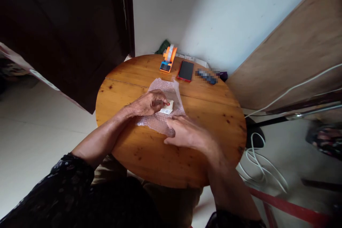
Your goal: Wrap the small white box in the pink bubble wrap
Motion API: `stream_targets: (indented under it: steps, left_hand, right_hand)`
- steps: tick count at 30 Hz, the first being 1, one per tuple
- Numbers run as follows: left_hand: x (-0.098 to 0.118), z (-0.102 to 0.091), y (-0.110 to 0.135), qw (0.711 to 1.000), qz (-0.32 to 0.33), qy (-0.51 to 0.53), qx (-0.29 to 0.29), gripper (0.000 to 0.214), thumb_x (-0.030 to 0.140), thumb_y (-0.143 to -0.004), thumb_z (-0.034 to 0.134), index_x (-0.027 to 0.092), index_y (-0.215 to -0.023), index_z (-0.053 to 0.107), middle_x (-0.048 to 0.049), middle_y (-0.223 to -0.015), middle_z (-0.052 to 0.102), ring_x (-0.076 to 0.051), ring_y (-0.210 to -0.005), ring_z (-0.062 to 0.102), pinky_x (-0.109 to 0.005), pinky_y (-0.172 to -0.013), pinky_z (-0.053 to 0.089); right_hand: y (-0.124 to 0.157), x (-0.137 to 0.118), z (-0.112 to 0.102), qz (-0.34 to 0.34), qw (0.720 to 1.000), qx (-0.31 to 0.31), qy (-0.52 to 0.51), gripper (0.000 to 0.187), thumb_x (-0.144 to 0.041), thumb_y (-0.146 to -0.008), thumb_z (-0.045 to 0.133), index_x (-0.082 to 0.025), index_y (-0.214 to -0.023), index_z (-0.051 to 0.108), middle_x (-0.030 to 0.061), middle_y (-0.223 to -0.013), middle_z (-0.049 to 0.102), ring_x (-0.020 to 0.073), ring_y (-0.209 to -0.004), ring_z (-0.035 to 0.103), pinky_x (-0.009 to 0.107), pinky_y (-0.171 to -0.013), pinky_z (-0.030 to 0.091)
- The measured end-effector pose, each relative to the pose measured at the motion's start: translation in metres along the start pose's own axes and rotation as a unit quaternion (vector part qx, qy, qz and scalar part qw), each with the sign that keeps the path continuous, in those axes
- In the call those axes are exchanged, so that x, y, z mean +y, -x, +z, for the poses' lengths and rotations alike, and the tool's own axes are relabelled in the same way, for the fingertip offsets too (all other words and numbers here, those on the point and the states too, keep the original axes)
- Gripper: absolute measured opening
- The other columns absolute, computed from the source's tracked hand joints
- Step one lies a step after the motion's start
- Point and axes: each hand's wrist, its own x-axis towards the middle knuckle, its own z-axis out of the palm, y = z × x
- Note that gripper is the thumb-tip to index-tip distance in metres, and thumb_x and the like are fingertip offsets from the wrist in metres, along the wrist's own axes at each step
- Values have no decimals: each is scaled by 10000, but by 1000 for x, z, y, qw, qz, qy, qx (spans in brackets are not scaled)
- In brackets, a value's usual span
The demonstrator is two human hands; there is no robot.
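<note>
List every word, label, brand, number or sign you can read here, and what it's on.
No text is readable.
Small pale item on the bubble wrap: printed marks, too small to read.
Tape dispenser: no legible lettering.
Phone: dark face, no readable text.
Dark object right of the phone: pixelated, so any marking is unreadable.

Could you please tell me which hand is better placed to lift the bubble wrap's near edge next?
Probably the right hand: its parted thumb and fingers are at the near edge of the bubble wrap, while the left hand is at the small pale packet.
</note>
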Motion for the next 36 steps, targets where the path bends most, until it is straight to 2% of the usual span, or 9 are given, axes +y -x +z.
stream_targets:
  steps: [2, 5, 9, 15, 19, 22, 26, 32, 36]
  left_hand:
    - [0, 0, 0, 1000, -1, 2, -1, 143, 164, -918, 599, 184, -999, 715, -78, -1060, 688, -172, -967, 655, -331, -881, 544]
    - [2, 0, 0, 1000, -5, 6, 4, 147, 208, -933, 594, 183, -1006, 719, -78, -1060, 692, -172, -975, 654, -326, -883, 535]
    - [8, -5, 1, 999, -29, 34, -10, 229, 379, -918, 641, 172, -976, 721, -84, -1075, 695, -195, -994, 656, -323, -867, 529]
    - [15, -19, 3, 993, -68, 81, -60, 412, 567, -885, 639, 183, -1004, 730, -94, -1158, 690, -236, -1064, 653, -361, -900, 531]
    - [9, -16, 3, 995, -53, 33, -75, 486, 523, -725, 815, 202, -1080, 733, -108, -1297, 638, -282, -1186, 615, -437, -1008, 502]
    - [3, -7, 3, 998, -48, -11, -39, 387, 389, -722, 827, 184, -1035, 729, -126, -1336, 622, -287, -1217, 603, -438, -1028, 493]
    - [-1, 3, 0, 998, -60, -18, 28, 118, 258, -835, 697, 158, -898, 699, -98, -1127, 703, -208, -1021, 662, -348, -909, 518]
    - [5, 6, -3, 993, -111, -10, 47, 131, 268, -870, 658, 143, -872, 697, -43, -883, 689, -140, -783, 606, -256, -718, 454]
    - [5, 7, -3, 992, -120, 6, 48, 139, 275, -865, 667, 140, -847, 695, -38, -858, 676, -136, -773, 587, -250, -706, 432]
  right_hand:
    - [-2, -8, 6, -5, 1000, 15, 21, 50, -205, -761, 704, -219, -795, 669, 120, -885, 721, 290, -850, 644, 386, -732, 441]
    - [-5, -7, 8, -31, 999, 28, 20, 220, -69, -797, 557, -232, -682, 648, 88, -747, 697, 237, -738, 619, 360, -689, 400]
    - [-1, 9, -5, -34, 997, 71, -9, 232, -148, -856, 520, -230, -667, 625, 38, -683, 666, 171, -610, 538, 327, -600, 301]
    - [3, 24, -21, 48, 983, 171, -55, 196, -199, -869, 521, -224, -725, 652, -6, -602, 616, 127, -516, 460, 296, -564, 262]
    - [-7, 30, -17, 75, 975, 196, -67, 182, -193, -865, 528, -210, -735, 653, 5, -635, 638, 133, -555, 506, 284, -578, 287]
    - [-13, 31, -11, 80, 968, 224, -80, 165, -211, -879, 528, -211, -769, 651, 7, -670, 660, 138, -574, 538, 279, -589, 318]
    - [-13, 30, -8, 69, 958, 253, -119, 138, -283, -909, 535, -213, -865, 646, 30, -780, 709, 173, -686, 628, 279, -635, 389]
    - [-16, 31, -5, 65, 963, 224, -137, 455, -374, -811, 703, -210, -1222, 593, 111, -1135, 731, 265, -922, 685, 354, -785, 483]
    - [-19, 34, -3, 73, 956, 246, -141, 375, -310, -831, 657, -205, -1189, 619, 108, -1113, 731, 254, -902, 677, 350, -779, 484]
